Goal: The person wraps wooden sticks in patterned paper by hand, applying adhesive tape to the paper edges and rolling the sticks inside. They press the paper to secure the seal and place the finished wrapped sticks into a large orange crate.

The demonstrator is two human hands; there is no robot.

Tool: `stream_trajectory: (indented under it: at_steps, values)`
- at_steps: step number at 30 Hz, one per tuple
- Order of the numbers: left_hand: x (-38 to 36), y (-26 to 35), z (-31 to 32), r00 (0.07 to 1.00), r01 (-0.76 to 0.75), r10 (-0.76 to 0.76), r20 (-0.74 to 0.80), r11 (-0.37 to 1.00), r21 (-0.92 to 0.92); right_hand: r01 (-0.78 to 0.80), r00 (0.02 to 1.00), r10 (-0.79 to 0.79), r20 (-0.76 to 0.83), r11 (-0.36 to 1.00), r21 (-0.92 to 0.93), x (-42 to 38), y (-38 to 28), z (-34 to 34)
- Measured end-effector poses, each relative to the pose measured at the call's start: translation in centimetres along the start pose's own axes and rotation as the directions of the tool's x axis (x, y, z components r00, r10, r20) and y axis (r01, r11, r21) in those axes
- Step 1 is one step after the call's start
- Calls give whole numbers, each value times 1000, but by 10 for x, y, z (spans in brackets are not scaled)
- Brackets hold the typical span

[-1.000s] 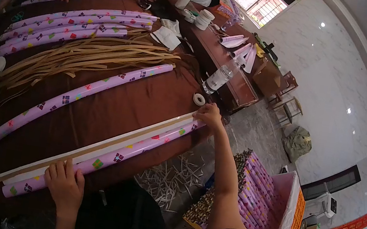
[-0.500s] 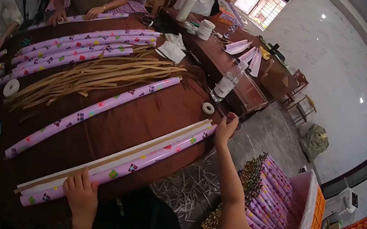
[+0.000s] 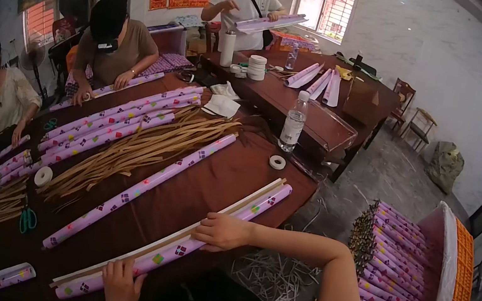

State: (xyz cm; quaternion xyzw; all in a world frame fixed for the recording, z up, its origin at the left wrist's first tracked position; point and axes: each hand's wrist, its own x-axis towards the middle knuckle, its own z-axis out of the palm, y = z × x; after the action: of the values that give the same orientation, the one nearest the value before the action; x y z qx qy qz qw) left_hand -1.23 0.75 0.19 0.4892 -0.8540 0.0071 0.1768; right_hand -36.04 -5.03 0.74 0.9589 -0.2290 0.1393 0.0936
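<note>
A roll of pink gift-patterned wrapping paper (image 3: pixel 176 251) lies diagonally before me, a brown strip and a white edge running along its far side. My left hand (image 3: pixel 121 287) rests on its near-left end with fingers stretched over the paper and apart. Around the middle of the same roll, my right hand (image 3: pixel 224 232) has its fingers curled and pressed together. Farther in lies another pink roll (image 3: pixel 142 188), untouched by either hand. A small roll of white tape (image 3: pixel 277 162) is beyond the right end.
Brown strips (image 3: pixel 132 154) and several pink rolls (image 3: pixel 123 112) cover the table's far side. Green-handled scissors (image 3: pixel 27 220) lie left; a water bottle (image 3: pixel 293 124) stands at the back. An orange crate (image 3: pixel 459 283) of rolls sits right, paper scraps (image 3: pixel 271 273) on the floor. Three co-workers are around the tables.
My right hand has moved left from beyond the roll's far right end to its middle. My left hand stays near the left end. The camera view has tilted upward.
</note>
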Motion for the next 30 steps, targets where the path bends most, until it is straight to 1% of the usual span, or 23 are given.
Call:
stream_trajectory:
  at_steps: [1, 2, 3, 5, 7, 9, 11, 13, 15, 16, 17, 18, 19, 21, 23, 25, 30]
  values:
    - [-2, -4, -1, 1000, -6, 6, -4, 1000, 3, 13, 999, -13, -30, 1000, 24, 4, -4, 3]
    - [-5, -9, -4, 1000, -6, 6, 25, 1000, -6, 33, 991, -31, -129, 999, 9, 7, -7, 6]
    - [-7, -11, -6, 998, -6, 7, 56, 1000, -15, 29, 991, -28, -134, 1000, 5, 10, -10, 4]
    - [-13, -12, -8, 999, -32, 31, 31, 999, 19, -9, 1000, 9, 16, 1000, -9, 13, -14, 2]
    - [-16, -14, -10, 999, -50, 50, 8, 997, 50, 9, 1000, -9, 6, 1000, -30, 17, -14, -4]
    - [-15, -15, -10, 975, -146, 171, -145, 974, 172, 29, 1000, -29, 3, 998, -51, 21, -14, -9]
    - [-14, -23, -13, 974, -162, 186, -131, 970, 181, 27, 999, -30, -37, 996, -87, 24, -13, -14]
    - [-9, -24, -17, 969, -187, 213, -124, 964, 192, 36, 999, -38, -15, 991, -130, 26, -13, -20]
    - [-7, -26, -25, 972, -231, 223, 74, 961, 151, 39, 999, -40, 0, 983, -178, 26, -11, -20]
    - [-8, -24, -27, 969, -228, 213, 125, 967, 118, 47, 998, -52, -23, 978, -201, 25, -10, -16]
    - [-5, -22, -27, 970, -218, 204, 135, 971, 99, 53, 997, -65, -44, 973, -223, 24, -9, -13]
    - [-5, -19, -27, 974, -200, 190, 121, 977, 76, 59, 995, -73, -67, 981, -184, 22, -8, -9]
    - [-4, -17, -26, 978, -188, 183, 96, 981, 51, 50, 996, -64, -69, 981, -188, 20, -8, -3]
    - [1, -13, -25, 984, -174, 173, 47, 985, 14, 25, 997, -33, -67, 993, -117, 17, -9, 6]
    - [6, -10, -26, 986, -168, 168, 13, 986, -9, 8, 997, -15, -70, 995, -102, 15, -8, 13]
    - [8, -8, -25, 986, -165, 165, -6, 986, -31, 0, 995, -7, -98, 998, -69, 14, -8, 11]
    - [12, -4, -23, 984, -179, 178, -25, 979, -94, -16, 997, 13, -79, 999, -36, 15, -2, 15]
